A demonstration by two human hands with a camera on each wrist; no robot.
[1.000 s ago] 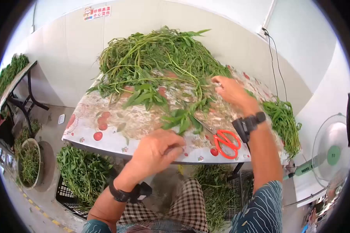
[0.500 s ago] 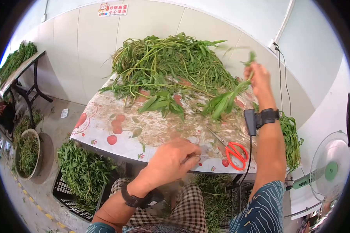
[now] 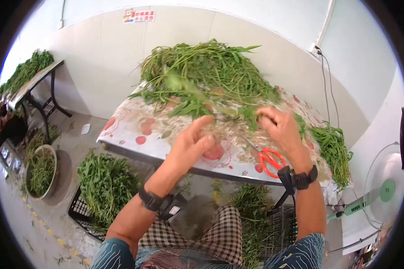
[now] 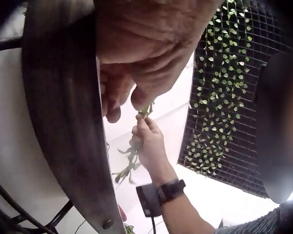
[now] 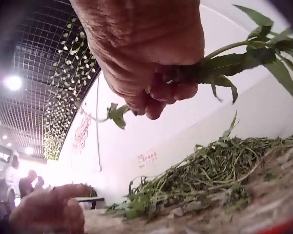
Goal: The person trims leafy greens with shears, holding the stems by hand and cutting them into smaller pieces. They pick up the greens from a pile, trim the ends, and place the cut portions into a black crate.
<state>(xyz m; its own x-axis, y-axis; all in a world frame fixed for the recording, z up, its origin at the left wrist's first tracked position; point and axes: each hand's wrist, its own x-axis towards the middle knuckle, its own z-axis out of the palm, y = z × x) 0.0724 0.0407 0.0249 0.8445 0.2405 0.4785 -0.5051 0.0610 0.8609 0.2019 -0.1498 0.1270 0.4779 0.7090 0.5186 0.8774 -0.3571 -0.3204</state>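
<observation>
Fingers of my right hand (image 3: 280,130) curl round a leafy green sprig (image 5: 244,61), above the table's right half. Its stem runs leftward in the head view, blurred by motion. Left of it, my left hand (image 3: 188,145) is over the table's front part, index finger and thumb spread apart, holding nothing visible. Red-handled scissors (image 3: 270,162) lie beside the right wrist. A large heap of greens (image 3: 206,67) covers the back of the table, with a small leafy bunch (image 3: 191,106) in front of it.
The patterned tablecloth (image 3: 125,130) is strewn with bits. More greens (image 3: 334,150) hang at the table's right edge. Below are a crate of greens (image 3: 105,186), a round tub (image 3: 54,179) and another crate (image 3: 285,224). A fan (image 3: 387,189) stands at right.
My right hand has come down and leftward with the sprig from its raised position at the right. My left hand has moved forward, its index finger and thumb now spread. The head view has shifted slightly.
</observation>
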